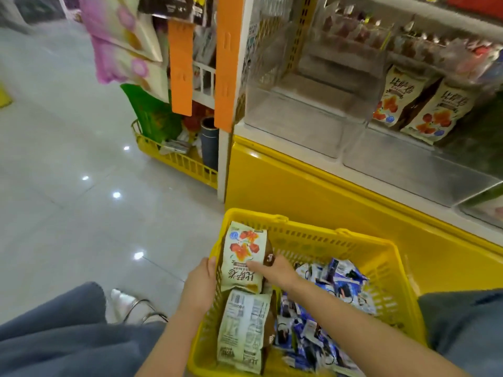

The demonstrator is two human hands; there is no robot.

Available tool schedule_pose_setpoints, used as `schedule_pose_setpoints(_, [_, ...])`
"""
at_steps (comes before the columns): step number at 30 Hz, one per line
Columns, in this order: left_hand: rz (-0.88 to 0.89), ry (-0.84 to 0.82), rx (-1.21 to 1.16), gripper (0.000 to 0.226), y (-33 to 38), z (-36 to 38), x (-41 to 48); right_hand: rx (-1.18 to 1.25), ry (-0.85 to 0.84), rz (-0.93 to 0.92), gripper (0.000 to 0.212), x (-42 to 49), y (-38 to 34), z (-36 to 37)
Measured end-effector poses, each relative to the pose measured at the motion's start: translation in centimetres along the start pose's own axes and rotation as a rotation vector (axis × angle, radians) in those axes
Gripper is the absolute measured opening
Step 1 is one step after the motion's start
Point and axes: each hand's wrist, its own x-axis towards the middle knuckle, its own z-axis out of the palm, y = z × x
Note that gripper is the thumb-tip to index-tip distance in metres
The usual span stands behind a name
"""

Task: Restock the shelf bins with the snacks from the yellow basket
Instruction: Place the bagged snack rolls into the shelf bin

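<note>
Basket [307,232], yellow, on floor between the knees. Inside: 1 spare bag [245,330] lying back-up at left, blue packets [326,295] heaped at right. Right hand [277,270] grips the snack bag [242,257], thumb across its front; bag stands on end above the rim, likely for lifting out. Left hand [200,284] at left rim beside that bag, probably steadying; fingers hidden, grip cannot be told. Beyond: clear bin [299,115] looks bare; neighbouring bin [381,153] holds 2 matching bags [424,110], the probable destination.
</note>
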Motion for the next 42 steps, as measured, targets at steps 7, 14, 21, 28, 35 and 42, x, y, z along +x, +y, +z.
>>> schedule_pose_setpoints(7, [-0.070,-0.128,-0.090,0.035,-0.5,-1.4,0.6,-0.084,0.102,-0.139,0.031,-0.7,-2.2,-1.5])
schedule_pose_setpoints(14, [0.254,0.192,-0.427,0.024,4.7,-5.8,-0.9,-0.602,0.115,-0.455,0.060,-3.6,-7.1,-4.4])
schedule_pose_setpoints(21, [0.497,-0.455,-0.094,0.085,9.6,-4.5,-3.9,-1.088,-0.153,-0.728,0.070,-7.8,-10.1,-6.0])
schedule_pose_setpoints(28, [0.265,-0.347,-0.439,0.051,8.7,-3.6,-4.1,-0.569,0.291,-0.862,0.049,-10.2,-8.3,-7.0])
schedule_pose_setpoints(35, [0.040,-0.030,-0.620,0.058,7.1,-4.3,-4.1,-0.414,0.290,-0.488,0.036,-7.7,-0.7,-4.7])
schedule_pose_setpoints(42, [0.022,-0.008,-0.638,0.054,6.1,-4.2,-4.7,-0.141,-0.049,0.069,0.053,-6.2,6.2,0.7])
